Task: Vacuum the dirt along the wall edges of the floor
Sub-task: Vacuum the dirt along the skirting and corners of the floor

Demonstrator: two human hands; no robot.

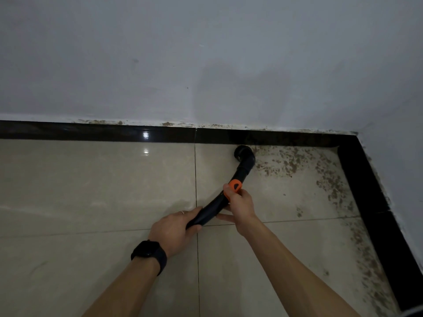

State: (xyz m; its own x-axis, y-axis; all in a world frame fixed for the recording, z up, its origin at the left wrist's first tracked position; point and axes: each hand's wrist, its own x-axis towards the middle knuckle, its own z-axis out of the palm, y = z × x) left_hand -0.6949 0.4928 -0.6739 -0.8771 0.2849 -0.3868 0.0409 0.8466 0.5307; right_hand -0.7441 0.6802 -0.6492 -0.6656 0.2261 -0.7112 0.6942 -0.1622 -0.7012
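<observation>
Both hands are gripping the wand (219, 200), the left hand (174, 229) wrapped around its lower end and the right hand (240, 202) closed at the orange collar (234, 185), steering the stiff, seemingly light tube's nozzle (243, 153) against the skirting (91, 132) beside the dirt (290, 161).

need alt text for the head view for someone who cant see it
Two bare hands, left hand and right hand, grip a curved black vacuum hose with an orange collar, its round nozzle at the glossy black skirting. Brown dirt speckles the beige floor tiles toward the right corner.
</observation>
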